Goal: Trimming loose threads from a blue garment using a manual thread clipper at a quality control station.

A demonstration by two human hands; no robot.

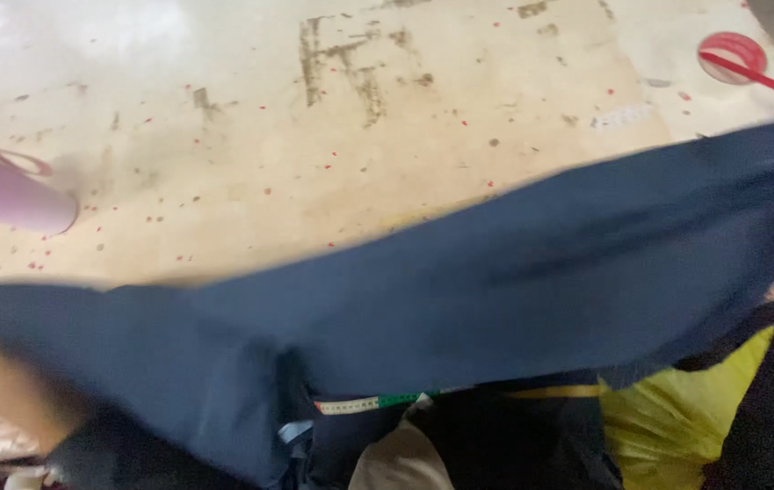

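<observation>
Head view shows a long navy cloth stretched across the near edge of the worktop, blurred. The left hand at the near left corner seems to grip its end, though I cannot tell for sure; the right hand is out of view. Keeping the cloth taut and level would likely help it spread flat without creases.

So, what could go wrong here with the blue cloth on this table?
The dark blue cloth is blurred and spread wide, so it could sweep against the pink cylinder at the table's left edge. The worn table bears red specks and dark marks, which might soil the cloth.
</observation>
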